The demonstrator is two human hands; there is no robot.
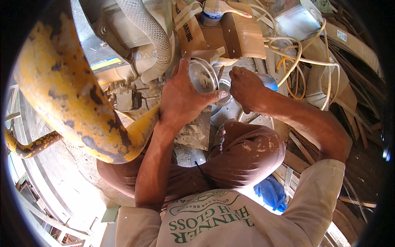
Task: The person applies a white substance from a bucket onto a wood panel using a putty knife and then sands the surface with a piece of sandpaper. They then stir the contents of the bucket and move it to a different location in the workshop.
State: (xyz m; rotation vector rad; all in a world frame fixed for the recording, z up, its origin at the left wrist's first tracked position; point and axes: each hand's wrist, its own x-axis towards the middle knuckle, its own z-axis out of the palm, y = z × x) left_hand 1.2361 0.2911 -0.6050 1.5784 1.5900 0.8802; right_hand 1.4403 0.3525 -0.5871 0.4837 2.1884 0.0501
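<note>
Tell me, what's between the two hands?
In the head view, the round tin lid held in the left hand sits between it and the right hand.

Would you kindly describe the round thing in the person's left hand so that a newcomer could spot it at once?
Start at the big chipped yellow pipe curving across the left of the view, then follow its lower end right to the left hand. That hand grips a round, shallow container with a metal rim and a dusty grey inside. Unlike the cardboard and pale cables behind it, it is circular and shiny-edged.
</note>
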